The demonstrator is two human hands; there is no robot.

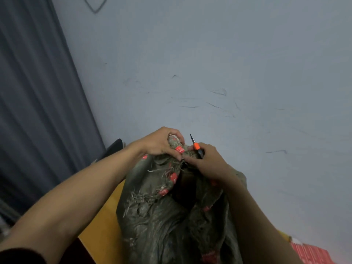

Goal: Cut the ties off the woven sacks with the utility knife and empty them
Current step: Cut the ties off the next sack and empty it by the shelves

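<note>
A grey-green woven sack [163, 216] with frayed fibres and red labels stands upright in front of me, its mouth partly gaping. My left hand [160, 142] grips the bunched top of the sack. My right hand [206, 161] holds a utility knife [196, 146] with an orange collar and dark handle, its blade pointing up and away, clear of the sack. The right fingertips also touch the bunched sack fabric beside the left hand. No tie is plainly visible.
A pale blue-grey wall [228, 73] fills the background, with a dark grey curtain [38, 101] at the left. A yellow surface [108, 212] lies under the sack. A dark object [112, 147] sits near the curtain. Red printed material [308, 254] shows at the lower right.
</note>
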